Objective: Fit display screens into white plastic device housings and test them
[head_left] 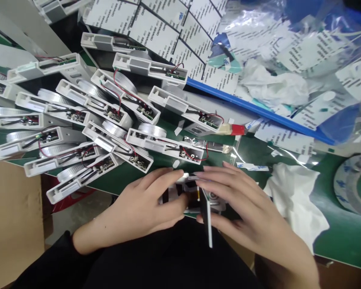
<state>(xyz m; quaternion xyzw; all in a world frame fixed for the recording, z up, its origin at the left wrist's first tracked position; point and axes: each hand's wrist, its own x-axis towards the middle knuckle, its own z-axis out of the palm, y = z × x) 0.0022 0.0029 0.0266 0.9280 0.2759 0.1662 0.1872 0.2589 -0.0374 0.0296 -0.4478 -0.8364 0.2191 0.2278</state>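
Observation:
A white plastic housing (186,185) with open compartments lies at the table's near edge, partly hidden by both hands. My left hand (152,202) closes on its left part, the index finger along the far rim and the thumb inside the opening. From the right, my right hand (246,200) curls round the other end. Its fingers and thumb are at a thin dark panel with a pale edge (209,224), which stands tilted up from the housing. A round metallic part (213,196) shows behind this panel. Whether the panel is joined to the housing is hidden.
Several similar white housings with circuit boards and red wires (165,145) crowd the left. Sheets of printed pads (155,34) lie behind. A blue-edged tray (258,110) holds plastic film and scraps. Crumpled tissue (297,200) and a tape roll (345,184) are at the right.

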